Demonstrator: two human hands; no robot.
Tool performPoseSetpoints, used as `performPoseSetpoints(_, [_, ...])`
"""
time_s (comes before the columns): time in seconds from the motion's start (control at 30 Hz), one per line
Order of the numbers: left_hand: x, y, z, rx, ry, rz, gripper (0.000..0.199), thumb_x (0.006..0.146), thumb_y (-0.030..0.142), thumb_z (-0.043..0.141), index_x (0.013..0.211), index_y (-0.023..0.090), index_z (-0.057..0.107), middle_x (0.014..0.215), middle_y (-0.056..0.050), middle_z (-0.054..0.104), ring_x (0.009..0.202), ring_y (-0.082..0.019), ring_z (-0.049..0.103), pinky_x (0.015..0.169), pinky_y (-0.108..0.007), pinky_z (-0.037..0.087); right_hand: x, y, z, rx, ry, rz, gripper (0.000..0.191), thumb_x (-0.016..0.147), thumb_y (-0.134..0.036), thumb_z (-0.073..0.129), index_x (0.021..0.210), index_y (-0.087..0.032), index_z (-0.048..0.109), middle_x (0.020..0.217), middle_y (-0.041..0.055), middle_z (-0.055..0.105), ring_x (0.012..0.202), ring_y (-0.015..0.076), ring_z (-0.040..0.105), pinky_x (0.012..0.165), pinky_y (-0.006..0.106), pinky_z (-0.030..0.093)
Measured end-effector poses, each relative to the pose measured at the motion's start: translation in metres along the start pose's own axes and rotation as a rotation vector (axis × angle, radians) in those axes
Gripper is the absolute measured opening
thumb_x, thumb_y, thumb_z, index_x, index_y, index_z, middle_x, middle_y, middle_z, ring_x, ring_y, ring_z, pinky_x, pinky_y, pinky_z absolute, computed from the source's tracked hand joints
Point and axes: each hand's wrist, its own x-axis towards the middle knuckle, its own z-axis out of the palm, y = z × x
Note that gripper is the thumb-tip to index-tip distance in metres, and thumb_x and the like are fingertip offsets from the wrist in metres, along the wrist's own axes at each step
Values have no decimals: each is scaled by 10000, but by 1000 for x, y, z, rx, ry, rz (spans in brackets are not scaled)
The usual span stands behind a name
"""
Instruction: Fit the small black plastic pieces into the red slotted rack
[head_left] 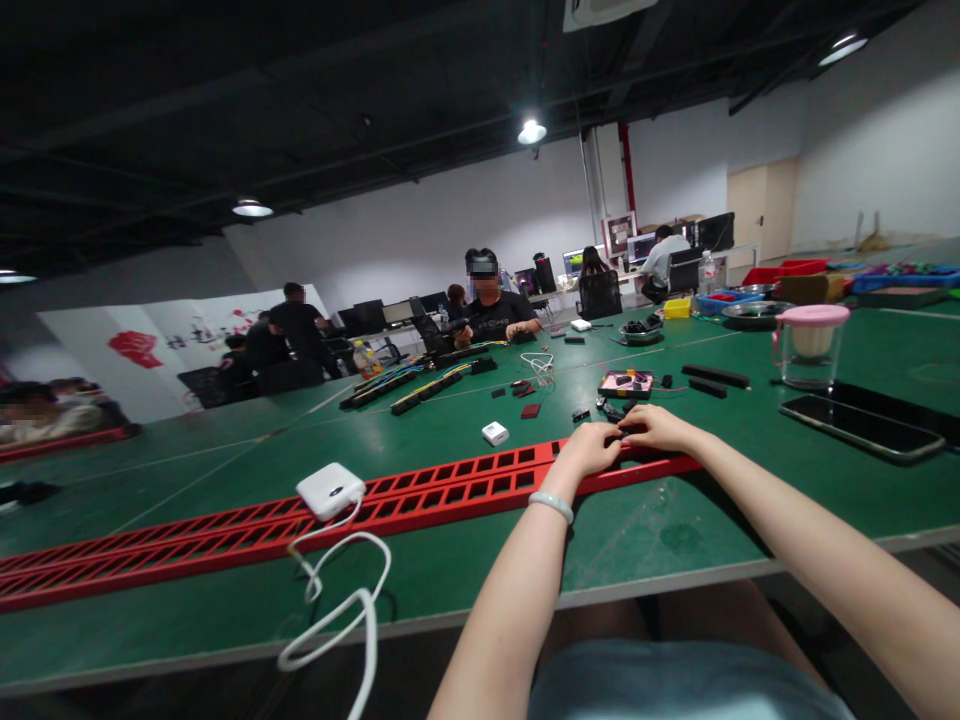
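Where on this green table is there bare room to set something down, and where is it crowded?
Bare table lies between the red rail and the near edge, right of the white cable. Also bare: left beyond the rail. Crowded: small parts beyond both hands.

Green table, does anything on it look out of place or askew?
One thing: the white power bank rests on the long red slotted rail, and its white cable loops off the green table edge. Both hands, left and right, meet at the rail's end.
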Motion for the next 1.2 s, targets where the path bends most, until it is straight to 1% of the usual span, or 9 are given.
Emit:
performPoseSetpoints(0.27, [0,0,-1,4,-7,3,268,787,246,414,946,168,615,949,-56,621,793,-156,565,692,-219,413,0,-1,-2,14,-5,-2,322,716,-353,547,947,-153,646,921,83,622,809,187,559,737,271,423])
performPoseSetpoints(0.47, [1,3,-3,9,-27,-20,261,789,238,410,917,163,624,911,-58,631,769,-155,568,690,-221,411,-1,-4,-3,0,0,-14,334,725,-370,537,960,-157,642,920,81,627,812,185,559,738,269,423])
performPoseSetpoints(0.57, [1,4,-4,13,-19,-10,266,786,226,404,929,166,619,908,-54,630,760,-152,566,695,-221,410,0,1,-3,2,3,-37,300,761,-345,491,945,-168,648,904,71,637,800,178,566,733,264,423])
performPoseSetpoints(0.63, [1,4,-4,22,-9,-3,264,782,218,400,921,167,618,898,-49,631,749,-150,565,693,-221,410,2,10,-5,-21,56,-19,280,787,-287,445,928,-165,653,908,71,641,819,176,567,759,268,416])
performPoseSetpoints(0.77, [0,6,-6,23,-14,-14,255,776,211,397,883,164,623,881,-45,632,757,-150,564,691,-215,411,1,36,-6,-163,245,142,292,793,-192,403,954,-158,644,970,80,627,935,195,526,860,318,362])
performPoseSetpoints(0.83, [0,6,-6,17,-21,-23,259,772,211,398,893,164,623,892,-46,630,774,-151,564,702,-214,412,1,44,-4,-218,270,202,296,788,-175,402,966,-161,639,1001,82,614,964,203,505,880,335,345])
performPoseSetpoints(0.97, [0,5,-6,5,-25,-12,279,775,217,395,931,165,620,921,-47,626,796,-154,562,731,-223,414,5,44,5,-210,197,181,288,796,-216,416,986,-168,627,1039,81,592,980,191,493,897,325,342])
performPoseSetpoints(1.07, [-1,5,-4,1,-13,-23,294,772,215,406,980,170,609,973,-47,616,845,-158,558,774,-229,408,8,36,11,-159,138,138,282,810,-284,417,919,-167,649,1071,82,569,990,184,493,887,298,358])
performPoseSetpoints(1.2, [-2,8,-4,-4,-40,-70,284,771,211,418,968,179,620,982,-43,617,866,-159,557,792,-223,405,8,26,14,-117,96,147,311,811,-354,423,827,-164,669,961,93,605,927,185,528,841,265,384])
